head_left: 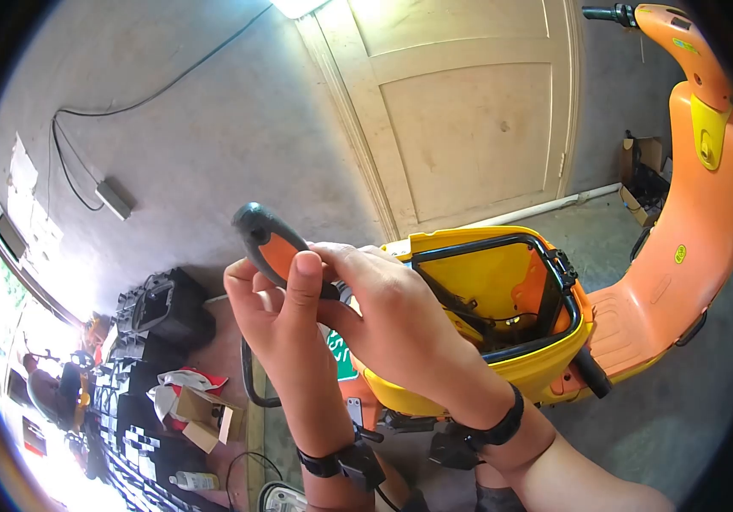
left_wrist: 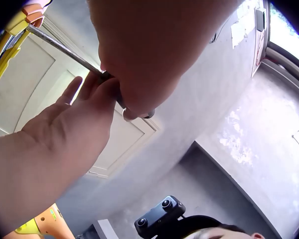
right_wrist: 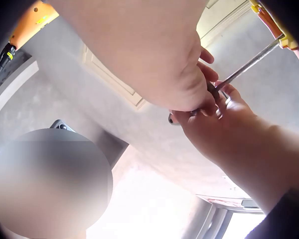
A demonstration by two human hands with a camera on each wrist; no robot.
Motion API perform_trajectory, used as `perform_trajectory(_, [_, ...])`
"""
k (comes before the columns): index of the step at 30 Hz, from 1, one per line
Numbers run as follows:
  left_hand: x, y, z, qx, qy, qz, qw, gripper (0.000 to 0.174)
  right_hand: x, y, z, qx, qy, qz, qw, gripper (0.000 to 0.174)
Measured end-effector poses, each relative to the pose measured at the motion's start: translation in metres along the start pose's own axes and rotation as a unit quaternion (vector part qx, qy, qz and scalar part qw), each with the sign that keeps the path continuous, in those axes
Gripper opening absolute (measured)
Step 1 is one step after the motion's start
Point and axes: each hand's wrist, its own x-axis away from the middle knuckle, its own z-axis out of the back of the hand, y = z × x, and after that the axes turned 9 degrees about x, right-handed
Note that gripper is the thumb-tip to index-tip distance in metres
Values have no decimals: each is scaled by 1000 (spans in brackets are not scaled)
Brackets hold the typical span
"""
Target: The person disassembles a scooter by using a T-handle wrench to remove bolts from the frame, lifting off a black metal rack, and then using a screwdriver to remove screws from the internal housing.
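Observation:
A screwdriver with an orange and black handle (head_left: 279, 249) is held up in both hands. My left hand (head_left: 277, 316) grips the handle, its thumb lying along the orange side. Fingers of my right hand (head_left: 396, 299) pinch the tool close to the handle's lower end. In the wrist views the metal shaft (left_wrist: 65, 50) runs out from between the hands and overlaps the yellow body part (right_wrist: 289, 41) of a scooter; where its tip sits is hidden. The scooter's yellow rear body (head_left: 460, 375), open on top with a black rim (head_left: 477, 249), stands just beyond the right forearm.
The scooter's orange front (head_left: 682, 247) rises at the right. A cream door (head_left: 469, 128) and grey wall (head_left: 187, 145) are behind. At the left are a black crate (head_left: 166, 307), a small cardboard box (head_left: 204, 418), a white bottle (head_left: 194, 481) and a bright opening.

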Motion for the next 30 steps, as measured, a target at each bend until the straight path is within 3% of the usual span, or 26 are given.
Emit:
perform_trajectory(5, [0, 0, -2, -55, 38, -43, 997, 40, -1, -2, 4, -25, -72, -37, 996, 43])
perform_trajectory(7, [1, 8, 1, 15, -41, -5, 999, 42, -1, -2, 6, -37, -66, -39, 996, 45])
perform_trajectory(8, [-3, 8, 4, 80, -31, 41, 995, 44, -2, -1, 6, -48, -61, -39, 996, 47])
perform_trajectory(10, [-4, 12, -1, 104, -40, 49, 993, 42, -1, -1, 6, -56, -81, -73, 992, 49])
perform_trajectory(14, [-10, 2, 16, 41, -47, 17, 998, 40, 2, 2, 2, -29, -46, -41, 998, 51])
perform_trajectory(16, [-8, 3, 18, 45, -98, 11, 994, 37, 2, 1, 4, -28, -28, -19, 999, 50])
perform_trajectory(20, [-1, 2, 3, 29, -40, -13, 999, 41, 1, 1, 4, 27, 27, 19, 999, 41])
perform_trajectory(23, [1, 2, 2, 15, -21, -19, 999, 46, 3, 1, 7, 17, -15, -19, 1000, 42])
perform_trajectory(25, [2, 3, 1, -11, -19, -40, 999, 48, 4, 2, 6, -81, -40, -25, 996, 47])
perform_trajectory(27, [6, 12, -2, -7, -6, -7, 1000, 56, 2, 0, 11, -88, -73, -8, 993, 53])
perform_trajectory(30, [4, 19, 3, -17, -62, -4, 998, 58, 1, -3, 10, -136, -111, -31, 984, 55])
